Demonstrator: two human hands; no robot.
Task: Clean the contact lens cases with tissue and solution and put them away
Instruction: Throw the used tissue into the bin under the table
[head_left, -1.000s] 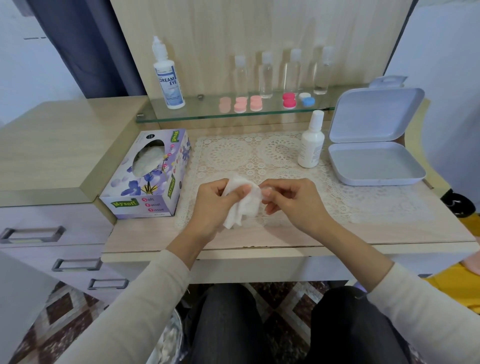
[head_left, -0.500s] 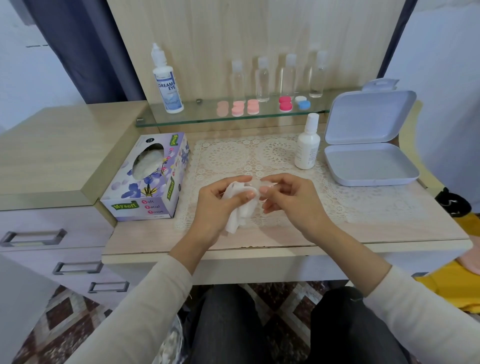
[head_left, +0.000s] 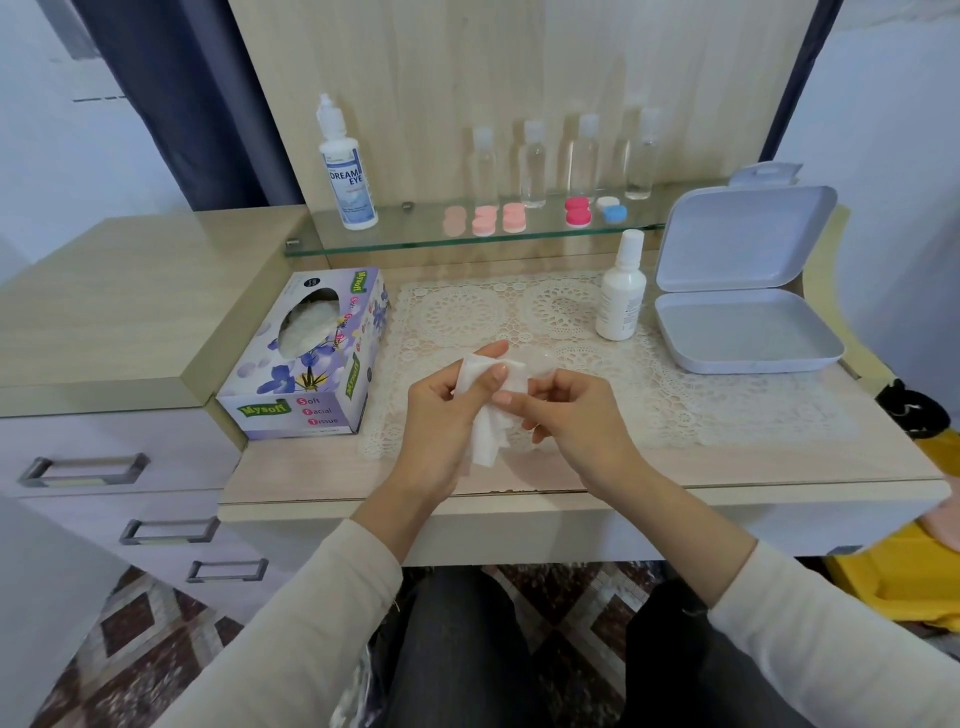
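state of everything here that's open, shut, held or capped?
tissue: crumpled, gripped by left hand
right hand: pinches a small clear piece at the tissue
storage box: open, lid raised
tissue box: opened, tissue in slot
Dream Eye bottle: upright, capped, on glass shelf
white bottle: upright, capped
pink lens cases: caps on

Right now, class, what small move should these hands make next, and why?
Probably rub the tissue round the small clear piece: the left hand grips the tissue against it, the right hand pinches it, well short of the open box.
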